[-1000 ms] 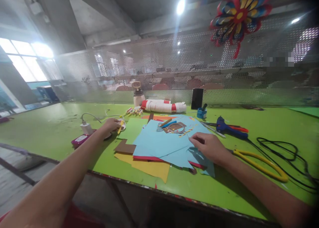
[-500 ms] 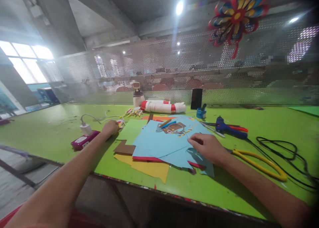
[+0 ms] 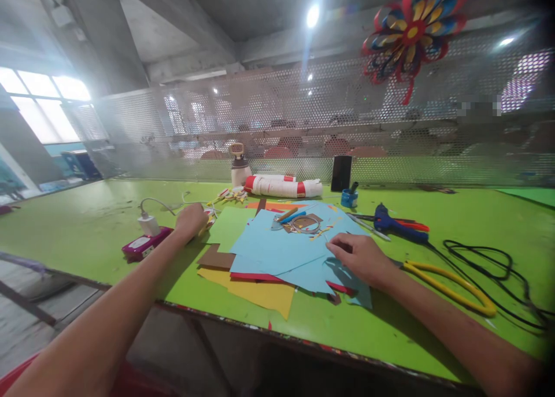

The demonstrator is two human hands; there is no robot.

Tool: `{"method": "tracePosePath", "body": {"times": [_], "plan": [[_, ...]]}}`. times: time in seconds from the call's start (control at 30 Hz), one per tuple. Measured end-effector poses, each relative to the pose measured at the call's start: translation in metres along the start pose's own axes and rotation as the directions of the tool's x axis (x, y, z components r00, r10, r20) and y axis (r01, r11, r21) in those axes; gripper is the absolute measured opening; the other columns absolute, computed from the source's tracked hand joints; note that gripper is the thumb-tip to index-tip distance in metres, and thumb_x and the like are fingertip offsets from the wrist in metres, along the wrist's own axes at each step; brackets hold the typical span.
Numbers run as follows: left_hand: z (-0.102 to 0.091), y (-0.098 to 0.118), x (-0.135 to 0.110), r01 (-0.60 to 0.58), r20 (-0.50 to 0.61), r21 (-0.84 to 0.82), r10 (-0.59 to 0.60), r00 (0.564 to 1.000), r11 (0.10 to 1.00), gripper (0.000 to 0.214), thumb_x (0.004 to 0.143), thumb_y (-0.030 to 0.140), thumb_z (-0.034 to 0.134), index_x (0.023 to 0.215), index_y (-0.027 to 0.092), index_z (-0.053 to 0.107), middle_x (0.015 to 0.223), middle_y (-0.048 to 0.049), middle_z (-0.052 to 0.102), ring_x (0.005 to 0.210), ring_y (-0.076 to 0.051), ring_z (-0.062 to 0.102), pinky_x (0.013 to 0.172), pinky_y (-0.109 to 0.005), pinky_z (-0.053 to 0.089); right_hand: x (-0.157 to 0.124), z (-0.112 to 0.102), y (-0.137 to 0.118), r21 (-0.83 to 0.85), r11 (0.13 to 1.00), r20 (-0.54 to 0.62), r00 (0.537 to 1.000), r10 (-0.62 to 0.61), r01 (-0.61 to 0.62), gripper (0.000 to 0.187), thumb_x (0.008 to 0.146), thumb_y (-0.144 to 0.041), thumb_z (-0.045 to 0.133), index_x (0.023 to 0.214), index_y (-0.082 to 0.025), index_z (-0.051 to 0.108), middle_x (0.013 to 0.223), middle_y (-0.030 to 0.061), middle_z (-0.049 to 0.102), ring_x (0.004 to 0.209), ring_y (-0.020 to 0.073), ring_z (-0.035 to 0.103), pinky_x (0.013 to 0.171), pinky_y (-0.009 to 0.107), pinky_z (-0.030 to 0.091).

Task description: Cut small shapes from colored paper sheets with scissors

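Blue paper (image 3: pixel 277 248) lies right of a power strip's (image 3: pixel 161 238) blurred label (image 3: pixel 140 242).

flower ornament (image 3: pixel 413 32) hung upper right | perforated screen (image 3: pixel 269 111) ran across the back | pump bottle (image 3: pixel 240 174) and dark slab (image 3: pixel 341 173) stood before it | white adapter (image 3: pixel 148 226) sat on magenta block (image 3: pixel 146 245)

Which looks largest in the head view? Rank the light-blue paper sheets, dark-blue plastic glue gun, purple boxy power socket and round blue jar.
1. Light-blue paper sheets
2. Dark-blue glue gun and purple power socket: too alike to rank
3. Round blue jar
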State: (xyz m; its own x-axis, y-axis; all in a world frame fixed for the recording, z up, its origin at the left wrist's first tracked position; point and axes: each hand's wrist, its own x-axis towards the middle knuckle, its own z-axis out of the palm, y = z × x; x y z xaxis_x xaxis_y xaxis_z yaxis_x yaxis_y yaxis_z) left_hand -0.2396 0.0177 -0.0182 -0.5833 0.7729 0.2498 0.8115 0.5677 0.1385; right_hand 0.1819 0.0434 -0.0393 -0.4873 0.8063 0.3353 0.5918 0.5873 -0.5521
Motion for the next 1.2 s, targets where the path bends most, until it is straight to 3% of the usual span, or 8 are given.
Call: {"method": "tracePosePath", "body": {"times": [0.17,0.3,0.43,0.53,0.73,0.8,0.93,1.2], "plan": [[-0.022,0.032,-0.018,-0.140,-0.181,-0.080,0.124,0.976,0.987,0.028,0.088,0.024,0.042,0.100,0.012,0.065,0.103,-0.0183,0.067,0.098,-0.032,0.062,0.078,-0.039,0.046,-0.001,0.000,-0.002,0.012,1.000,-0.045,0.999,0.005,-0.004,0.034,0.078,-0.043,0.047,0.069,-0.017,0.065,0.059,0.0029,0.062,0.056,0.0174,0.052,0.057,0.029,0.037],[-0.026,0.089,-0.038,-0.457,-0.193,-0.171,0.425,0.884,0.873,0.030,0.088,0.027,0.041,0.098,0.015,0.066,0.103,-0.0123,0.069,0.092,-0.024,0.063,0.079,-0.032,0.045,0.002,-0.002,0.001,0.033,0.999,-0.115,0.993,0.031,-0.028,0.034,0.079,-0.043,0.047,0.068,-0.016,0.065,0.058,0.0028,0.060,0.055,0.0172,0.053,0.056,0.029,0.038],[-0.015,0.152,-0.068,-0.735,-0.067,-0.297,0.754,0.653,0.610,0.023,0.085,0.027,0.049,0.092,0.018,0.069,0.088,-0.0039,0.072,0.076,-0.016,0.064,0.068,-0.024,0.046,0.004,-0.005,0.004,0.055,0.997,-0.184,0.981,0.060,-0.050,0.031,0.080,-0.040,0.048,0.068,-0.016,0.064,0.060,0.0032,0.062,0.056,0.0165,0.054,0.057,0.028,0.039],[-0.003,0.183,-0.098,-0.834,-0.028,-0.338,0.881,0.473,0.437,0.020,0.084,0.024,0.051,0.084,0.017,0.069,0.082,-0.0048,0.071,0.072,-0.017,0.062,0.065,-0.026,0.045,0.005,-0.006,0.006,0.062,0.997,-0.223,0.973,0.068,-0.056,0.030,0.080,-0.038,0.049,0.066,-0.016,0.063,0.058,0.0025,0.061,0.055,0.0155,0.053,0.057,0.027,0.039],[0.011,0.188,-0.150,-0.940,-0.073,-0.315,0.984,0.165,0.134,0.021,0.087,0.032,0.051,0.092,0.017,0.064,0.098,-0.0101,0.063,0.089,-0.021,0.058,0.081,-0.031,0.045,0.007,-0.004,0.012,0.056,0.996,-0.250,0.965,0.080,-0.068,0.026,0.079,-0.033,0.051,0.063,-0.016,0.062,0.055,0.0007,0.058,0.054,0.0143,0.050,0.055,0.026,0.038],[0.009,0.181,-0.153,-0.946,-0.064,-0.296,0.985,0.160,0.134,0.025,0.089,0.036,0.049,0.100,0.017,0.062,0.103,-0.0110,0.061,0.094,-0.022,0.057,0.085,-0.034,0.045,0.008,-0.004,0.013,0.053,0.996,-0.248,0.965,0.088,-0.077,0.024,0.078,-0.032,0.052,0.064,-0.016,0.063,0.057,0.0009,0.060,0.056,0.0144,0.051,0.056,0.026,0.038],[-0.004,0.170,-0.143,-0.940,0.055,-0.249,0.973,0.225,0.232,0.039,0.087,0.036,0.052,0.121,0.017,0.054,0.109,-0.0132,0.060,0.099,-0.027,0.057,0.085,-0.039,0.046,0.009,-0.010,0.010,0.062,0.991,-0.258,0.957,0.133,-0.121,0.023,0.079,-0.031,0.053,0.067,-0.015,0.065,0.060,0.0014,0.061,0.057,0.0142,0.052,0.056,0.026,0.039],[-0.030,0.158,-0.133,-0.916,0.261,-0.353,0.960,0.100,0.191,0.058,0.073,0.037,0.065,0.129,0.027,0.052,0.130,-0.0110,0.055,0.109,-0.030,0.057,0.088,-0.036,0.044,0.008,-0.012,0.006,0.050,0.974,-0.078,0.971,0.224,-0.221,0.023,0.083,-0.028,0.050,0.077,-0.012,0.067,0.063,0.0026,0.065,0.057,0.0135,0.060,0.054,0.023,0.046]]}}
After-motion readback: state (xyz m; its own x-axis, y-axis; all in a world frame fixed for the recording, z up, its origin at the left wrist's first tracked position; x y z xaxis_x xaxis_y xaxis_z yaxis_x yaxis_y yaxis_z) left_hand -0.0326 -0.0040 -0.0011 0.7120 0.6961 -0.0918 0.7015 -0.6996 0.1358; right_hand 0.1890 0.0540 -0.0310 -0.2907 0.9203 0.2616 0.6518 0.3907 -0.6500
